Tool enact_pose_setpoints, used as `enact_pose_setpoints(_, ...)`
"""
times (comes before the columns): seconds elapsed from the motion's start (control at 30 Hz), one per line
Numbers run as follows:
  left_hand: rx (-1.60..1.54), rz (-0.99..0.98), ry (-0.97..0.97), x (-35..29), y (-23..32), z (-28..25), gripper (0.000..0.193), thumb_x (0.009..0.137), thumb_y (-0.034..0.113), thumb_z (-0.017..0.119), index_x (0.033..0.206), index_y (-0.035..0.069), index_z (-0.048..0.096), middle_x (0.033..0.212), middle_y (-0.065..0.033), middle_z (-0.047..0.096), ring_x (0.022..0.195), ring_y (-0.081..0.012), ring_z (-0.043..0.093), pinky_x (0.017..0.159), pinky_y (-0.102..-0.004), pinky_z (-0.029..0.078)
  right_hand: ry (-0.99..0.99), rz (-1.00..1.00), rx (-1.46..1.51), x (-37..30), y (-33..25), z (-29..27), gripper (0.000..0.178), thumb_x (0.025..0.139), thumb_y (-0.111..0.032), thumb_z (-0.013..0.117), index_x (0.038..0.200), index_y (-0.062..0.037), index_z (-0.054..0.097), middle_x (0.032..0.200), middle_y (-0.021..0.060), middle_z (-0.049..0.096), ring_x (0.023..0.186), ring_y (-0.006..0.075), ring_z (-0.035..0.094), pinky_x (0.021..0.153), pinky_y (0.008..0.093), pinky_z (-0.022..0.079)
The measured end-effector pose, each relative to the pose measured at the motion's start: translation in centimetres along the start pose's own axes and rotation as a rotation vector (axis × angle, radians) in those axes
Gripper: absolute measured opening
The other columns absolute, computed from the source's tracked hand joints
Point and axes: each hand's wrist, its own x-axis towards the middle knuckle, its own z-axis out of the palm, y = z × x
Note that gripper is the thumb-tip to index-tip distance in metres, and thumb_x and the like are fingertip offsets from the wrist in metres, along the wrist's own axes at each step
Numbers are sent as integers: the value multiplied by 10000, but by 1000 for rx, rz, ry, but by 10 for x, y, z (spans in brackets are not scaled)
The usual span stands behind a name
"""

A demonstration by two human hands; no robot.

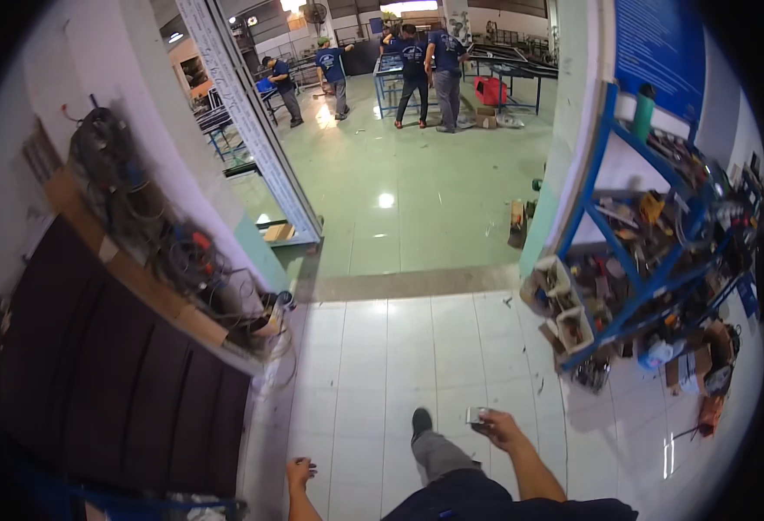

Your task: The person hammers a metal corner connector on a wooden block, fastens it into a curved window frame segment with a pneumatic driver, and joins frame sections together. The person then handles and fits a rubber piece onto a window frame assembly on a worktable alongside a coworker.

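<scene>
The head view looks down on a white tiled floor (382,365) that changes far ahead into a wide green workshop floor (434,191). On the left stands a big dark panelled cabinet (113,382), and on its top lies a heap of tangled cables and tools (165,243). On the right a blue metal shelf rack (634,269) is full of small parts, boxes and tools. Far away, several people in blue shirts (417,74) stand around blue metal frames. Near the bottom, the person's leg with a dark shoe (421,423) steps forward on the tiles. The right hand (501,430) is lifted in front of the body, its grip pinching a small grey metal piece (477,416), just to the right of the shoe. The left hand (300,473) hangs low near the cabinet, its fingers loosely curled and holding nothing.
</scene>
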Motion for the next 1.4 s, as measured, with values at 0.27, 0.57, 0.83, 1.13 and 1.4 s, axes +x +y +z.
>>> enact_pose_setpoints(0.27,-24,-12,-405,300,529,204,392,1016,234,745,1265,-65,698,1073,-197,798,853,-263,788,753,-345,621,-195,-98,-378,422,-395,427,424,945,-99,843,1330,28,718,1249,141,713,1111,242,716,986,415,641)
enact_pose_setpoints(0.57,-405,320,-533,723,1051,324,380,1022,185,756,1307,-60,700,1190,-173,757,1020,-266,765,920,-395,641,-390,-473,-845,915,-600,874,464,884,-155,904,1283,27,751,1126,120,803,1039,183,740,937,348,589)
enact_pose_setpoints(0.83,-342,952,-731,979,1673,467,709,853,-27,871,1500,-16,583,1386,-151,692,1208,-226,702,1044,-385,574,-469,-788,-472,1259,-915,1213,435,871,172,714,1283,32,711,1286,130,661,1193,218,701,1056,346,627)
enact_pose_setpoints(1.13,-345,1120,-615,1538,2107,652,304,832,-125,849,1109,-32,763,1119,-118,772,1062,-204,741,990,-370,601,-673,-752,-563,1891,-1183,1485,331,935,80,760,1263,45,724,1209,112,720,1155,225,720,1042,370,610)
enact_pose_setpoints(1.4,-458,823,-90,1790,2355,565,452,834,78,920,1232,43,708,1068,-46,755,973,-159,729,912,-342,595,-946,-356,-899,2210,-1285,1843,265,920,-33,812,1151,62,723,1067,68,727,1019,167,691,905,322,560)
